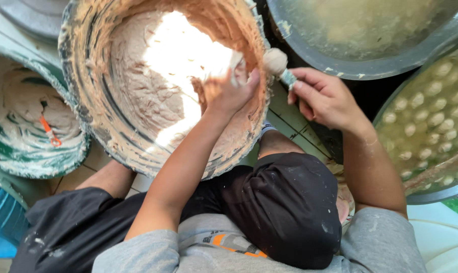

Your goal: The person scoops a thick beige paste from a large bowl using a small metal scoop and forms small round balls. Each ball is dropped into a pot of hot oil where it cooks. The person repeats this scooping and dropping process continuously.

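Inside the dough tub (95, 96), the left hand (231, 91) squeezes soft, sticky paste, while the right hand (322, 98) pinches a spoon (279, 64) carrying a fragile ball.

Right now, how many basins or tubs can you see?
5: dough basin centre, green-streaked basin left, grey tub top left, dark basin top right, ball-filled basin right. Others may be cropped.

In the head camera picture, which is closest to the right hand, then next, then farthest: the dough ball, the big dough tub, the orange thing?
From the right hand:
1. Dough ball, at its fingertips, on a spoon.
2. Big dough tub, just left; the left hand reaches inside.
3. Orange thing, far left, in the green-streaked tub.
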